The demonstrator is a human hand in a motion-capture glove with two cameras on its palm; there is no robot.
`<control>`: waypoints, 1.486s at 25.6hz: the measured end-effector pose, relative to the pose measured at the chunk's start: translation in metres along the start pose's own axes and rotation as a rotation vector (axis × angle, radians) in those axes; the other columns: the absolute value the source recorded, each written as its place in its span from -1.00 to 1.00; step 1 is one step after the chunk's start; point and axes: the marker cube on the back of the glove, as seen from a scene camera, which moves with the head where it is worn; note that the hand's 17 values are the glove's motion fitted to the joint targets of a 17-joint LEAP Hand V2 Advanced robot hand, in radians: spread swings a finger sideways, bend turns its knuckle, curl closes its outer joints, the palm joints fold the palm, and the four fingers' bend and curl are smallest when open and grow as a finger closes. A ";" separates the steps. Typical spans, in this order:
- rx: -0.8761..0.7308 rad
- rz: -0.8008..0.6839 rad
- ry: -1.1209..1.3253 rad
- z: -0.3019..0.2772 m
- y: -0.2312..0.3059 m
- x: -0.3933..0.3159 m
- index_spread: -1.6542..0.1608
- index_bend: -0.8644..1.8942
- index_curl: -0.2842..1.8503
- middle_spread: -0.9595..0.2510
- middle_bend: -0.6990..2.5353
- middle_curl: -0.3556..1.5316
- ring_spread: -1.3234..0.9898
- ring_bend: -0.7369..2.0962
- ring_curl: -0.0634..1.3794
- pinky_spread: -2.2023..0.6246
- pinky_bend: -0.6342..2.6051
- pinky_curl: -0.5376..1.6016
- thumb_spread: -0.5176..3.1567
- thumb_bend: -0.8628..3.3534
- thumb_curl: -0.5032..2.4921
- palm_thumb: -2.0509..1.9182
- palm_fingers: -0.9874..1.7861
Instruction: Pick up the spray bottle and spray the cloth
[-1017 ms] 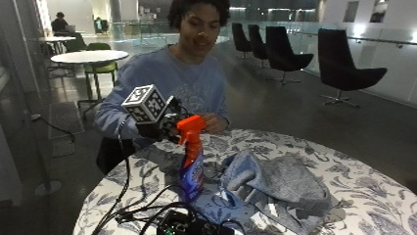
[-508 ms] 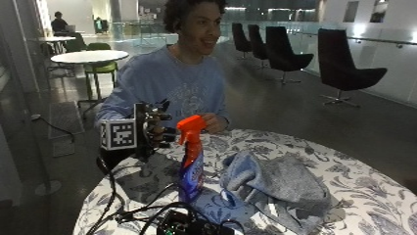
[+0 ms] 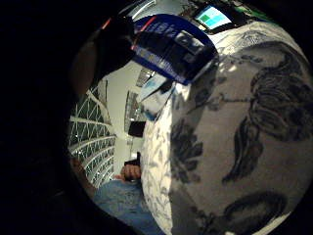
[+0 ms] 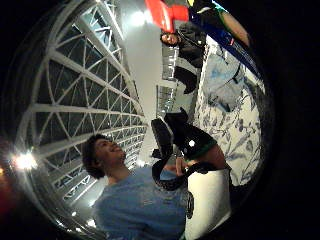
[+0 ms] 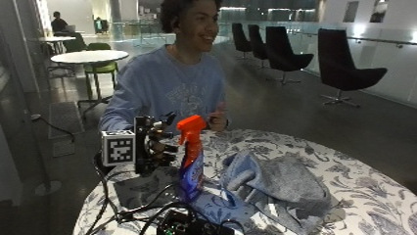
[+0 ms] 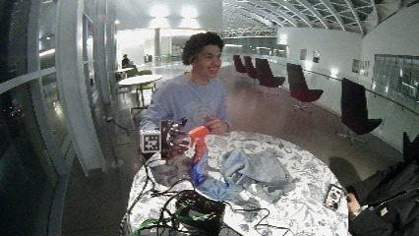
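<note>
Floral-clothed worktop [image 5: 365, 196] is carrying the upright spray bottle [image 5: 191, 161] near its left edge beside the soft cloth [image 5: 273, 183], looking rigid and best taken at its slim neck, while the gloved grip [image 5: 153, 144] is hovering alongside, fingers spread, holding nothing

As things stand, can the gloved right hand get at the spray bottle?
Probably yes. The gloved right hand hangs beside the spray bottle, apart from it, with nothing visible between them. The bottle stands upright on the table, and the cloth lies on its far side from the hand.
</note>
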 end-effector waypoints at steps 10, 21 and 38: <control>0.194 0.013 0.059 0.003 -0.054 0.029 0.39 -0.26 -0.49 0.56 -0.39 -0.24 0.17 -0.28 -0.52 0.71 -0.44 -0.18 -0.13 -0.60 -0.48 0.33 0.08; 0.220 0.061 0.243 0.031 -0.084 0.043 0.40 -0.27 -0.48 0.56 -0.42 -0.24 0.18 -0.28 -0.51 0.72 -0.47 -0.18 -0.15 -0.61 -0.47 0.33 0.06; 0.144 -0.027 0.232 0.053 -0.112 0.042 0.42 -0.31 -0.55 0.53 -0.38 -0.20 0.17 -0.11 -0.43 0.76 -0.44 -0.18 -0.18 -0.50 -0.35 0.54 0.17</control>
